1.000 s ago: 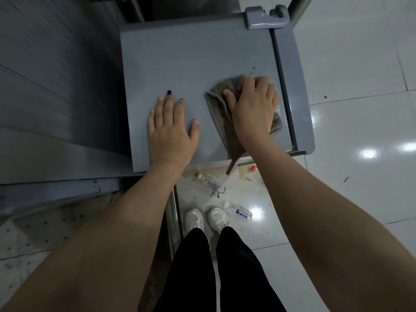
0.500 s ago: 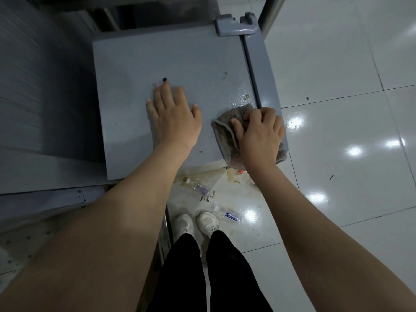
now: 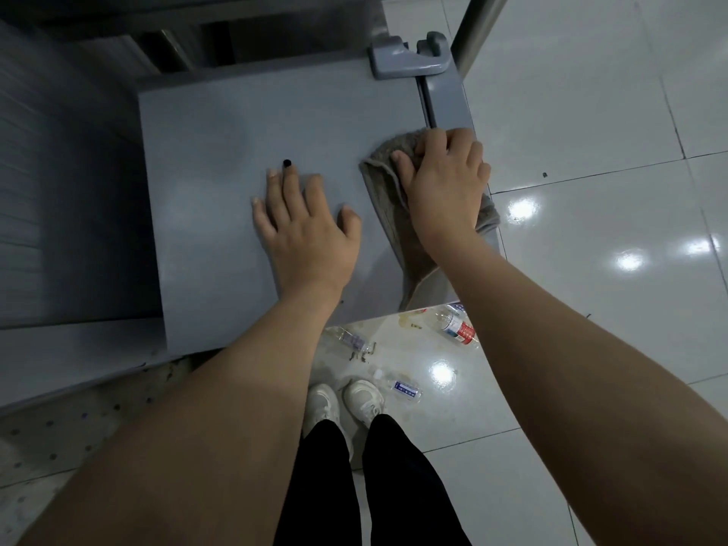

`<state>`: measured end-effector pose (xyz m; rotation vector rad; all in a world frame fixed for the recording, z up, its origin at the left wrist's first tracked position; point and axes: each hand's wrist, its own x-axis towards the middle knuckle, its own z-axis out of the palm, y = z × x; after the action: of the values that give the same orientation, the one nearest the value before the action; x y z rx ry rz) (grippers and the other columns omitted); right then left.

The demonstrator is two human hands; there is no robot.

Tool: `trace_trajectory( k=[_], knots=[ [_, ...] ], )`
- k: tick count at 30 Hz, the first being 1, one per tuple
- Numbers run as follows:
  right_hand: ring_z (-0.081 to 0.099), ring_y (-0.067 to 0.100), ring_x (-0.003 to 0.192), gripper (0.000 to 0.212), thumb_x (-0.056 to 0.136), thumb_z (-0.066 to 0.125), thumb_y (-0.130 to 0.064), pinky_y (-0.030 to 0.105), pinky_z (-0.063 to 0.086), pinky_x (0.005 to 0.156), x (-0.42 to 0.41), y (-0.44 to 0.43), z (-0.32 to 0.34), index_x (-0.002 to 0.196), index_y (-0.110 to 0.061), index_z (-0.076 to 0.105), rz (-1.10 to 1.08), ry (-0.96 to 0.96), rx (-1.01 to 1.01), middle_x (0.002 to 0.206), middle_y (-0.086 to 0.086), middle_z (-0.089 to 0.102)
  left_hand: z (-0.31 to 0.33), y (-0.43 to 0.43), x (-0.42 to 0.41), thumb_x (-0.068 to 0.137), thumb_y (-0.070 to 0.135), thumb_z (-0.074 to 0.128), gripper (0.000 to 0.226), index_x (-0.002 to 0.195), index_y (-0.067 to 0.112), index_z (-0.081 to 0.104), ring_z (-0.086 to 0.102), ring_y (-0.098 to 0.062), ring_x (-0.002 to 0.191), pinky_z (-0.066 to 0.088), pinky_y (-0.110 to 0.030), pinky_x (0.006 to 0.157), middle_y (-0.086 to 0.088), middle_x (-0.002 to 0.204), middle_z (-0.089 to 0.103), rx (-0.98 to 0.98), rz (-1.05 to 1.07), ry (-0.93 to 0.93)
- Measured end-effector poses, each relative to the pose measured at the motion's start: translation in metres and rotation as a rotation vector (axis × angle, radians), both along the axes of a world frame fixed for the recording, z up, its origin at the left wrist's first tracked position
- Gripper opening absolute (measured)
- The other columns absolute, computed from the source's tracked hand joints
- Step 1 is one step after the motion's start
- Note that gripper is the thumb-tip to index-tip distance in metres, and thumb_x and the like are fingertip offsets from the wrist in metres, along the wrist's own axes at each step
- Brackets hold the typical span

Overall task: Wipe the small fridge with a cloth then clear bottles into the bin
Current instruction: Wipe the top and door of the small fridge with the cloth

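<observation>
I look down on the flat grey top of the small fridge (image 3: 220,159). My left hand (image 3: 303,226) lies flat on it, fingers apart, holding nothing. My right hand (image 3: 441,187) presses a grey-brown cloth (image 3: 384,199) against the top near its right edge, fingers curled over the cloth. On the floor in front of the fridge lie three plastic bottles: one with a red label (image 3: 457,327), a clear one (image 3: 350,338), and one with a blue label (image 3: 402,388) beside my shoes.
A grey hinge cover (image 3: 407,57) sits at the fridge's back right corner, with a metal pole (image 3: 478,29) behind it. A grey ribbed wall (image 3: 55,171) stands to the left. Glossy white floor tiles (image 3: 591,269) spread right; stains and debris (image 3: 362,354) lie near the bottles.
My right hand has slid the cloth back up along the fridge's right edge, away from the front corner. My left hand stays flat in place. The red-label bottle has come into view.
</observation>
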<state>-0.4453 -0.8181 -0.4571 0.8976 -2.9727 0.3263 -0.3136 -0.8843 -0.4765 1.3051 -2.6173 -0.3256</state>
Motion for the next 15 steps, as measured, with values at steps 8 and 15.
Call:
trace_trajectory(
  k=[8,15],
  knots=[
    [0.047,0.034,0.101,0.042,0.092,0.045,-0.046,0.040,0.034,0.082,0.008,0.003,-0.005,0.106,-0.008,0.055,-0.025,-0.016,-0.073,0.111,0.017,0.051,0.000,-0.001,-0.002,0.082,0.038,0.037,0.054,0.124,0.006,0.050,0.027,-0.034,0.139,0.015,-0.053,0.112,-0.018,0.144,0.040,-0.007,0.013,0.014],
    [0.054,0.034,0.076,0.042,0.085,0.045,-0.045,0.038,0.041,0.063,0.030,0.015,-0.014,0.085,-0.006,0.058,-0.048,0.104,-0.127,0.088,0.018,0.057,0.000,-0.001,-0.003,0.081,0.037,0.038,0.052,0.121,0.007,0.052,0.029,-0.034,0.138,0.018,-0.054,0.112,-0.017,0.142,0.042,-0.005,0.027,0.001]
  ],
)
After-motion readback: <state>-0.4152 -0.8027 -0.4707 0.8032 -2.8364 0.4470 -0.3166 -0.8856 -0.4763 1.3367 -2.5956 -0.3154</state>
